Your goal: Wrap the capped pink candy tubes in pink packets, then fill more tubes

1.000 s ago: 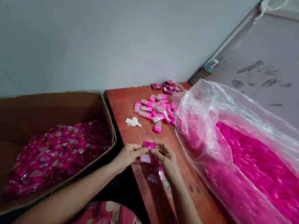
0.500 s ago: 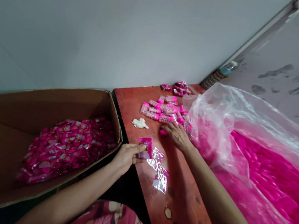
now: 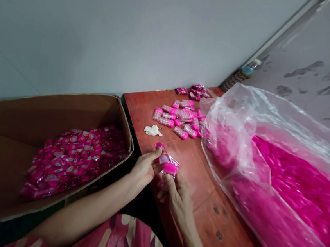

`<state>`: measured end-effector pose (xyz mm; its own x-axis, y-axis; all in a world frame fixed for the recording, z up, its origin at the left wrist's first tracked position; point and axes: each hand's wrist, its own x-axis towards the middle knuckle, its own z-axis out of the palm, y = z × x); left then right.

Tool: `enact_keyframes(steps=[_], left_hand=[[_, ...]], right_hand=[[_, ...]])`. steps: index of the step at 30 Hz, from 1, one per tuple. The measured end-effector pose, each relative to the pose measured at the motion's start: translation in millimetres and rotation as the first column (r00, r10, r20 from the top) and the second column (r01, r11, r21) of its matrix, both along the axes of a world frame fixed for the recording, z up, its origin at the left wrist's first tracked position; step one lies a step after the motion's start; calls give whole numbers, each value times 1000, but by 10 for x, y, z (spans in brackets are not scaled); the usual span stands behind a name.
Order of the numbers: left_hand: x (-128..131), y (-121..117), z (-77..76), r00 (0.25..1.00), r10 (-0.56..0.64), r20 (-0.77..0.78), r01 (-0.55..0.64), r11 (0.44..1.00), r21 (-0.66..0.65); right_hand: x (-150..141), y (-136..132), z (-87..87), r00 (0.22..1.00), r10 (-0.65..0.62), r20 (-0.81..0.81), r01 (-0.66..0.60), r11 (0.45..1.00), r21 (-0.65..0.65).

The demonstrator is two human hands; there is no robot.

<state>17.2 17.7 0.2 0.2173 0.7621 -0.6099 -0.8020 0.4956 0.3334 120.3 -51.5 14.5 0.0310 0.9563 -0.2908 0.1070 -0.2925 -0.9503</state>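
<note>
My left hand (image 3: 144,168) pinches a pink printed plastic wrapper (image 3: 162,151), bent over between thumb and fingers. Close beside it, my right hand (image 3: 179,197) grips a small clear bottle (image 3: 170,169) with a bright pink cap and round pink pieces inside. Bottle and wrapper meet above the table's near left edge; whether the bottle is inside a wrapper I cannot tell. Farther back lies a loose group of similar pink-capped bottles (image 3: 186,116). A crumpled white scrap (image 3: 153,130) rests in front of them.
On the left, a cardboard box (image 3: 129,151) holds a heap of pink wrapped packs (image 3: 75,157). A large clear plastic bag (image 3: 243,104) of bright pink pieces covers the right side of the red table (image 3: 209,230). Small pink packs (image 3: 197,92) lie by the wall.
My right hand has come back from the bottle group with one bottle and now meets my left hand. The wrapper has turned and bent. The loose wrappers on the table are mostly hidden or gone.
</note>
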Motion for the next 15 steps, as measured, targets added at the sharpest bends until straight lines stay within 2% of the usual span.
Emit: enact_keyframes(steps=[5, 8, 15], left_hand=[[19, -94, 88, 999, 22, -24, -19, 991, 130], [17, -119, 109, 998, 40, -55, -32, 989, 147], [29, -167, 156, 987, -100, -125, 125, 969, 212]], right_hand=[[11, 18, -57, 1000, -16, -16, 16, 1000, 8], [5, 4, -30, 998, -33, -46, 33, 999, 13], [-12, 22, 18, 988, -20, -153, 18, 1000, -12]])
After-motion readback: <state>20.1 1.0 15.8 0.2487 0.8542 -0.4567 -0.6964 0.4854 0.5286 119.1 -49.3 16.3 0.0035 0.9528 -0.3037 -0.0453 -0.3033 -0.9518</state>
